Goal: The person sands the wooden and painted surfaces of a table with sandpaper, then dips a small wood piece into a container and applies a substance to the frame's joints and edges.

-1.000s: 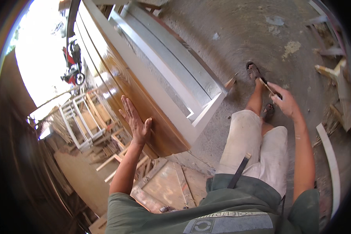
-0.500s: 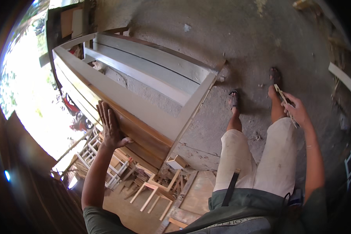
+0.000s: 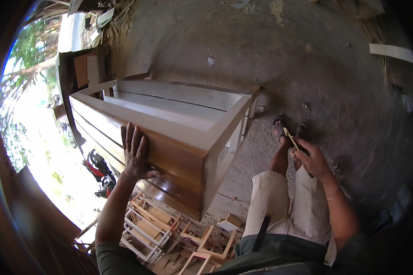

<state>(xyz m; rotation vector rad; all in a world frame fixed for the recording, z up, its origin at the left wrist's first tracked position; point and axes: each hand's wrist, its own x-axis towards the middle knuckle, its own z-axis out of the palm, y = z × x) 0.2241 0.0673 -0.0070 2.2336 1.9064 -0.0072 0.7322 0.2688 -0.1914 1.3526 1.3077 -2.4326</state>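
Note:
A large wooden cabinet frame, brown outside and whitish inside, lies on its side on the concrete floor. My left hand rests flat, fingers spread, on its upper brown side panel near the left end. My right hand is out to the right above my legs, closed around a thin stick-like tool with a pale tip. My feet in sandals stand just right of the cabinet's end.
Several small wooden stool frames and slatted pieces lie below the cabinet. A red motorbike stands at left in bright daylight. A pale board lies far right. Scrap wood is piled at top left.
The view has swung, so the cabinet now lies more level in the frame. My left hand stays flat on its side panel; my right hand still holds the thin tool.

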